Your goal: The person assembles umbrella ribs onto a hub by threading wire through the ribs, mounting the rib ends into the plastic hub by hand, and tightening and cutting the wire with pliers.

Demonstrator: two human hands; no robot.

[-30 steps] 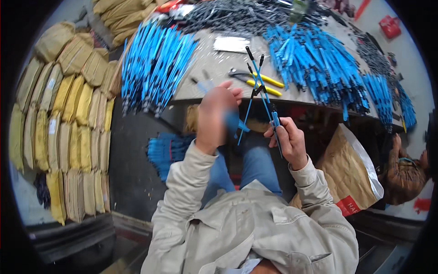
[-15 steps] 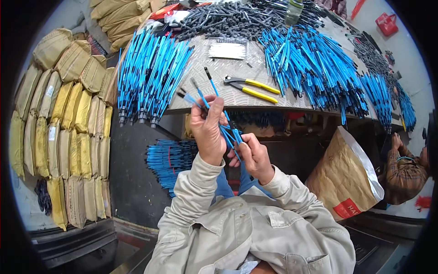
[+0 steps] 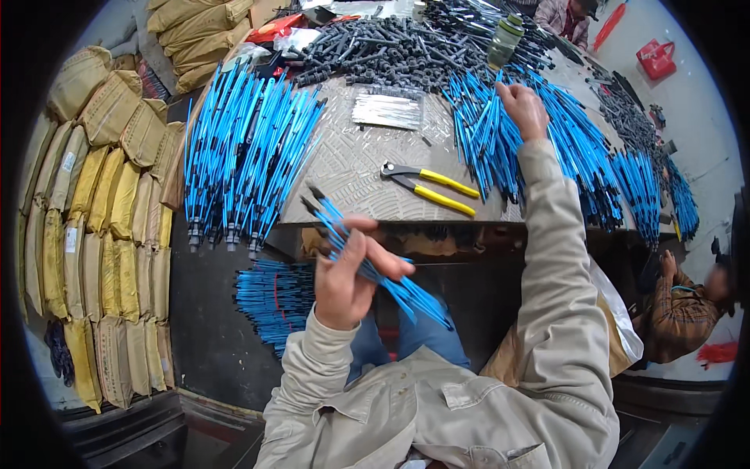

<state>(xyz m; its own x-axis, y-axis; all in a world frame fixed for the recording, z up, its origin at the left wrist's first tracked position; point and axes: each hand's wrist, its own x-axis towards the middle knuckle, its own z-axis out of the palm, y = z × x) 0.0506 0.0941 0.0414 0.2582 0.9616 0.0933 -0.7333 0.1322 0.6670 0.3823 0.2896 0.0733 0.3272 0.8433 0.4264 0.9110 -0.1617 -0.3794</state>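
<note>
My left hand (image 3: 344,275) is closed around a small bundle of thin blue rods (image 3: 406,295) with black ends, slanting across the fingers above my lap. My right arm stretches forward over the table, and my right hand (image 3: 525,112) is at the far part of a large pile of similar blue rods (image 3: 564,139). Its fingers are curled at a rod's end; the fingertips are partly hidden. Pincers with yellow handles (image 3: 445,200) lie on the table between the two hands, near its front edge.
Another heap of blue rods (image 3: 250,148) overhangs the table's left side. Black parts (image 3: 383,51), a packet of white sticks (image 3: 387,109) and a bottle (image 3: 505,41) stand or lie farther back. Stacked sacks (image 3: 117,234) are at left, a paper bag (image 3: 508,348) at right. Two people sit nearby.
My right hand has left the rods at my left hand and reached forward and right to the pile. My left hand has moved slightly nearer me, still holding its bundle.
</note>
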